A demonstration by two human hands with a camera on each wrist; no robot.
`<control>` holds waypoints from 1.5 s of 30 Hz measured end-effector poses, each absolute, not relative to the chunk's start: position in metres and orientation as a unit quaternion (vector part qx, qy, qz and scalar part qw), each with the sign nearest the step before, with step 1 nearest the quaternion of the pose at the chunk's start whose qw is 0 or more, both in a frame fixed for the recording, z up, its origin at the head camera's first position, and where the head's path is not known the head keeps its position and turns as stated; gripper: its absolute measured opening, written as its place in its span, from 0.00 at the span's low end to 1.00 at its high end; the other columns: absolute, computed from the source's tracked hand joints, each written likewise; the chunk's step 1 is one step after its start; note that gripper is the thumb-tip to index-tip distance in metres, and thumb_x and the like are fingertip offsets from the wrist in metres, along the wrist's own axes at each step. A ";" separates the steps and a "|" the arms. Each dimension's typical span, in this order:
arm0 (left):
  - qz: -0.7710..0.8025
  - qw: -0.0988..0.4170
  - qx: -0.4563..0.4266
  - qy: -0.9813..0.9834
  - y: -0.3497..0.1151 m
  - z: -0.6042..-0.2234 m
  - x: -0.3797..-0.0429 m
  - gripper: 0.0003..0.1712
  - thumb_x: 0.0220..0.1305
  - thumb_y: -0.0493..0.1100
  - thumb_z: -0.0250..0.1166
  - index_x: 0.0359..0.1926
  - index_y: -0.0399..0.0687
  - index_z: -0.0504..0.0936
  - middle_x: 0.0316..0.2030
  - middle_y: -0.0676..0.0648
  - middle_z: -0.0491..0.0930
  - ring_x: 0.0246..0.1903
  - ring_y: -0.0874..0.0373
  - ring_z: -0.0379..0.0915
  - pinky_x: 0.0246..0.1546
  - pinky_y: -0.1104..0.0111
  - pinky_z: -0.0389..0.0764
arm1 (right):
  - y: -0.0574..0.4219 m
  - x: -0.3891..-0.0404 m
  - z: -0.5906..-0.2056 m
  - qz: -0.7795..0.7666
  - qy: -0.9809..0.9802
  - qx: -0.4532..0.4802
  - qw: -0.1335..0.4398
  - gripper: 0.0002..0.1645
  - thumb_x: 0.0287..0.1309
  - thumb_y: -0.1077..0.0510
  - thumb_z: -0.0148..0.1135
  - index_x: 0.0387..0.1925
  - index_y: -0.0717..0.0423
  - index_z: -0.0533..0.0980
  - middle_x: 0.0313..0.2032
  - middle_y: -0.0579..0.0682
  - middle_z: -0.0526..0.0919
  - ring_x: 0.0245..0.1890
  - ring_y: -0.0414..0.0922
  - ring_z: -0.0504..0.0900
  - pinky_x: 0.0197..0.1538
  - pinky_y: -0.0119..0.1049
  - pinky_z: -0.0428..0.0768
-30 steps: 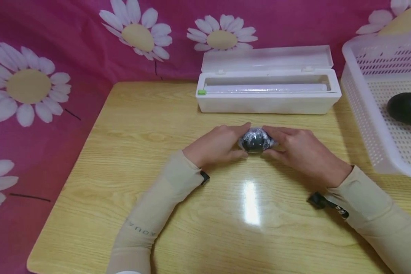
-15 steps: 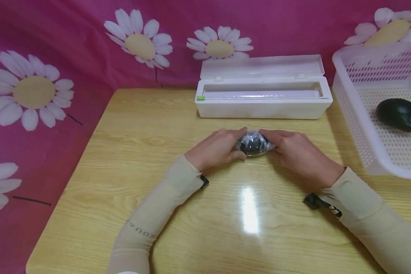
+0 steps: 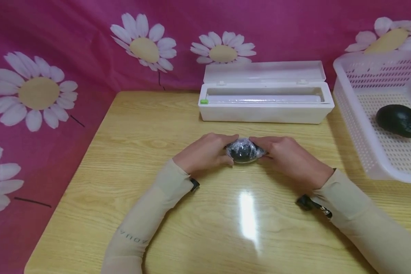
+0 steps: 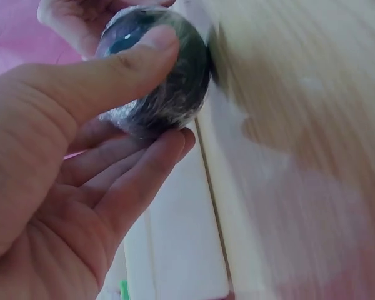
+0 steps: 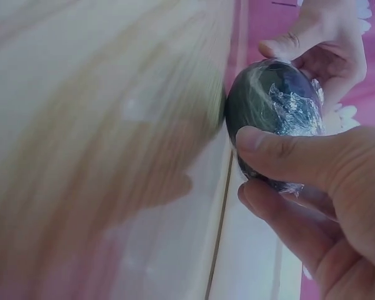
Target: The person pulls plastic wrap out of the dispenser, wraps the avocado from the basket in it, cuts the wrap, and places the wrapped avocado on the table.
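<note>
A dark avocado wrapped in clear cling film lies on the table in front of the white film box. My left hand grips its left end, thumb on the near side and fingers on the far side. At the other end my right hand pinches it the same way. In the left wrist view the thumb presses on the shiny film over the wrapped avocado. Crinkled film gathers on the upper side of the avocado in the right wrist view.
Behind the hands stands a white cling film box, lid raised, a film roll inside and a green slider at its left. A white plastic basket at the right holds another dark avocado. A pink flowered cloth hangs behind the wooden table.
Both hands and the wrapped avocado have moved slightly left and toward the person. The camera view has also shifted a little. The grip of both hands stays on the two ends.
</note>
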State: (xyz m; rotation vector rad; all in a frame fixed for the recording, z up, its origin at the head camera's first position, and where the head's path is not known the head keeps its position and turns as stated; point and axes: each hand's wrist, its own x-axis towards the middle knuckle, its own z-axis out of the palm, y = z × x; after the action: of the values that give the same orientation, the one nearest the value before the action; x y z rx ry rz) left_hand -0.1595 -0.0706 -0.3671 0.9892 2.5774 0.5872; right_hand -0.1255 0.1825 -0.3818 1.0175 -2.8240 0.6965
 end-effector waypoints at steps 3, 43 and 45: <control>0.204 0.162 0.333 0.906 -0.085 -0.366 -0.161 0.43 0.64 0.50 0.74 0.76 0.45 0.68 0.69 0.46 0.77 0.59 0.63 0.77 0.67 0.65 0.78 | 0.170 -0.129 -0.383 0.227 -0.913 0.339 0.027 0.33 0.60 0.64 0.72 0.67 0.61 0.76 0.56 0.59 0.87 0.56 0.55 0.88 0.57 0.52 0.86; 0.223 0.218 0.221 0.924 -0.185 -0.342 -0.183 0.36 0.57 0.39 0.78 0.68 0.55 0.79 0.61 0.52 0.83 0.56 0.58 0.78 0.65 0.61 0.78 | 0.063 -0.171 -0.383 0.251 -0.890 0.378 -0.045 0.38 0.57 0.61 0.75 0.68 0.65 0.73 0.56 0.60 0.87 0.56 0.54 0.87 0.60 0.48 0.85; 0.226 0.218 0.218 0.924 -0.189 -0.342 -0.185 0.36 0.57 0.38 0.78 0.67 0.55 0.79 0.60 0.52 0.84 0.54 0.56 0.79 0.63 0.61 0.79 | 0.059 -0.173 -0.384 0.250 -0.889 0.382 -0.043 0.37 0.57 0.63 0.74 0.68 0.66 0.73 0.56 0.61 0.87 0.56 0.54 0.87 0.60 0.48 0.85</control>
State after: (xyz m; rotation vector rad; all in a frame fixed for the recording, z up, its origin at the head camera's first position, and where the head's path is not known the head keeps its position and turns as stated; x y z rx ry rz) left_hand -0.1847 -0.1888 -0.3417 0.6028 2.5577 0.6259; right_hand -0.1729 0.0591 -0.3840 1.2337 -2.8715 0.8084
